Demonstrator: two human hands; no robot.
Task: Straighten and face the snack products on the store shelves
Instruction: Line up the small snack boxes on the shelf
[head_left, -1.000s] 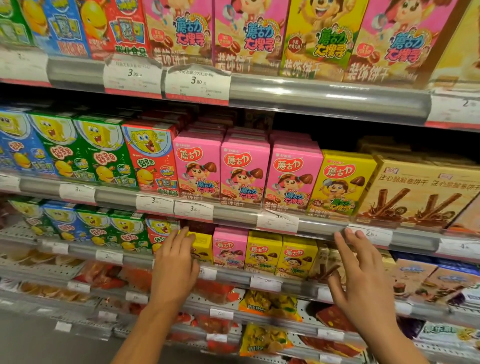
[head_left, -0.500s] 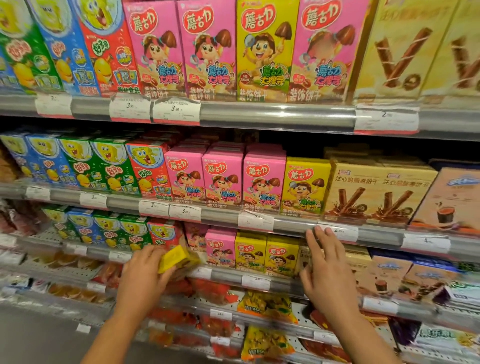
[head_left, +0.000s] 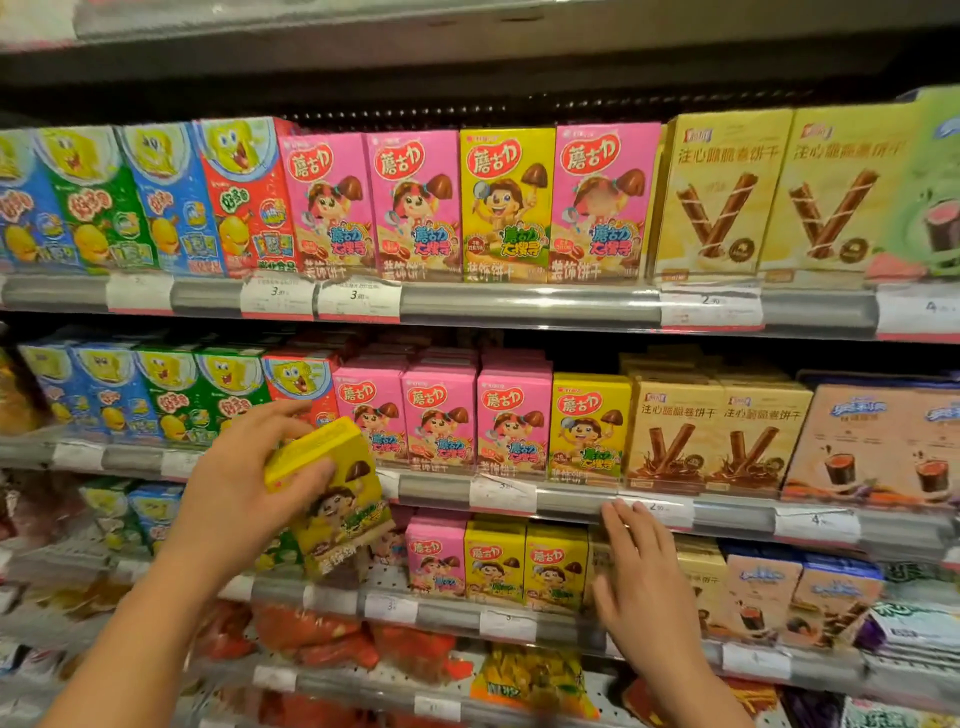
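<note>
Top shelf (head_left: 519, 304) shows three pink boxes (head_left: 413, 205), one yellow box (head_left: 506, 205) among them, and two tan wafer-stick boxes (head_left: 722, 195). Middle shelf (head_left: 571, 499): three pink fronts, one yellow, two tan. Lower shelf (head_left: 441, 616): one pink, two yellow; one more yellow box (head_left: 337, 499) in the left hand (head_left: 234, 499).

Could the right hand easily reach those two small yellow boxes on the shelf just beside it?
Probably yes. The right hand is open, holds nothing, and lies just right of the two small yellow cardboard boxes, with nothing between them; the shelf front is open.
</note>
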